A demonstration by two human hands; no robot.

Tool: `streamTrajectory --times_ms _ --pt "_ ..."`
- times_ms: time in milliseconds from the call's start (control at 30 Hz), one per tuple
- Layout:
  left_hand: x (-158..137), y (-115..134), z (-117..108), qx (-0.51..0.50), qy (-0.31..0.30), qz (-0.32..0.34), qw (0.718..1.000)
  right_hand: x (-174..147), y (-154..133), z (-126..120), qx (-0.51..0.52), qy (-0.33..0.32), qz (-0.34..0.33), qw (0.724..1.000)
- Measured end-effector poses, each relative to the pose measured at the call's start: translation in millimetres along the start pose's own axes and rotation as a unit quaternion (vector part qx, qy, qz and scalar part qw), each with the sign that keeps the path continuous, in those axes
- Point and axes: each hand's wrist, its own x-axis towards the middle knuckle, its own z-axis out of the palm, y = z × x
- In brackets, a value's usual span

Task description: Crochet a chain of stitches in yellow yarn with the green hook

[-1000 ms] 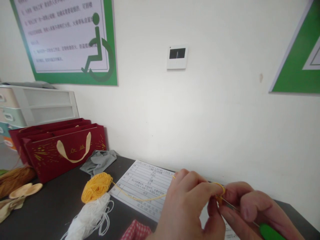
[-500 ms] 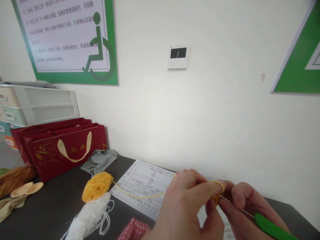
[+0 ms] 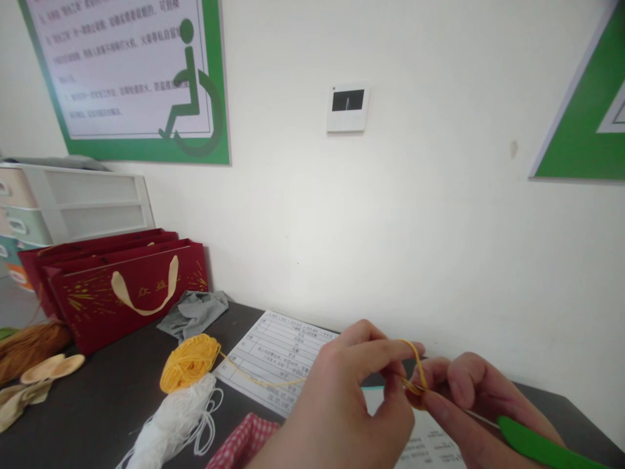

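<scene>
My left hand (image 3: 342, 391) pinches a small piece of yellow crochet work (image 3: 415, 398) between thumb and fingers. A strand of yellow yarn (image 3: 418, 359) loops over its raised index finger and runs down to the work. Closed around a crochet hook (image 3: 530, 440) with a green handle and thin metal shaft is my right hand (image 3: 481, 397). Its fingertips meet the work, and the hook's tip is hidden there. From the yellow yarn ball (image 3: 189, 365) on the left, a strand crosses a printed sheet towards my left hand.
White yarn (image 3: 173, 423) lies below the yellow ball, near red checked cloth (image 3: 247, 440). Printed sheets (image 3: 273, 355) rest on the dark table (image 3: 110, 397). Further left are a grey cloth (image 3: 193, 316), red paper bags (image 3: 131, 286) and brown yarn (image 3: 36, 352). A wall closes off the back.
Both hands have shifted slightly, the left one leftwards and tilted, showing more of the yellow work. The strand now stands in a longer stretch between the left index finger and the work.
</scene>
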Motion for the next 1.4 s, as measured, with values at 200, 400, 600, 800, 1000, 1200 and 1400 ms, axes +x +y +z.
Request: streamTrajectory --times_ms 200,400,600,800,1000,1200,1400 --pt "4.5 0.0 -2.1 0.021 -0.017 -0.01 1.0 -0.6 -0.8 1.0 0.006 0.02 0.016 1.0" --pt "2.6 -9.2 3.3 0.133 0.013 0.035 0.99 0.1 -2.6 8.4 0.015 0.06 0.047 0.997" --pt "1.0 -12.9 7.9 0.188 0.029 0.021 0.981 0.1 0.3 2.2 0.035 0.027 0.093 0.995" --pt "0.9 -15.1 12.7 0.216 0.06 0.035 0.974 0.4 5.5 2.8 0.069 0.023 0.109 0.991" --pt "3.0 -17.6 15.3 0.247 0.103 0.067 0.961 -0.8 6.5 5.7 0.093 0.038 0.131 0.986" --pt "9.3 -25.1 7.2 0.299 0.136 0.077 0.941 -2.7 7.2 4.3 0.112 0.045 0.166 0.979" --pt "17.7 -38.0 0.9 0.299 0.154 0.054 0.94 -4.8 10.2 7.7 0.128 0.055 0.198 0.97"
